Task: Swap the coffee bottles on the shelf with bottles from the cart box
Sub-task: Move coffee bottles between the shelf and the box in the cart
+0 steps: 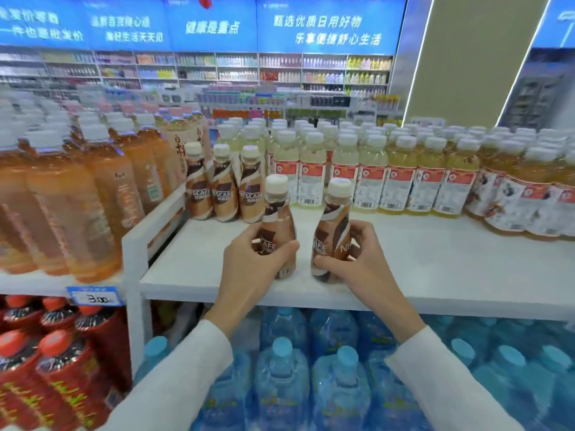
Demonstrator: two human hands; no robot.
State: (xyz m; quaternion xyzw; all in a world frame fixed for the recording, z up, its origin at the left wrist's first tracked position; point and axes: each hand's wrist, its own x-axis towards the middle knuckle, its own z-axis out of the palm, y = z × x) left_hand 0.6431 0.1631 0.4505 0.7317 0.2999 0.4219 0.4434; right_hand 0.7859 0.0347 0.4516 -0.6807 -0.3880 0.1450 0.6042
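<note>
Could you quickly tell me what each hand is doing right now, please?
Left hand: grips the left coffee bottle.
Right hand: grips the right coffee bottle.

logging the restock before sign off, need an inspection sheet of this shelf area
surface: white top shelf, stocked along the back
job's things: left Nescafe bottle and right Nescafe bottle upright at front; three Nescafe bottles at back left; cart box not in view
clutter: yellow drink bottles behind, orange tea bottles left, water bottles below
grippers: left hand grips the left bottle, right hand the right one
cables: nothing seen
surroundings: store shelves, blue signs
</note>
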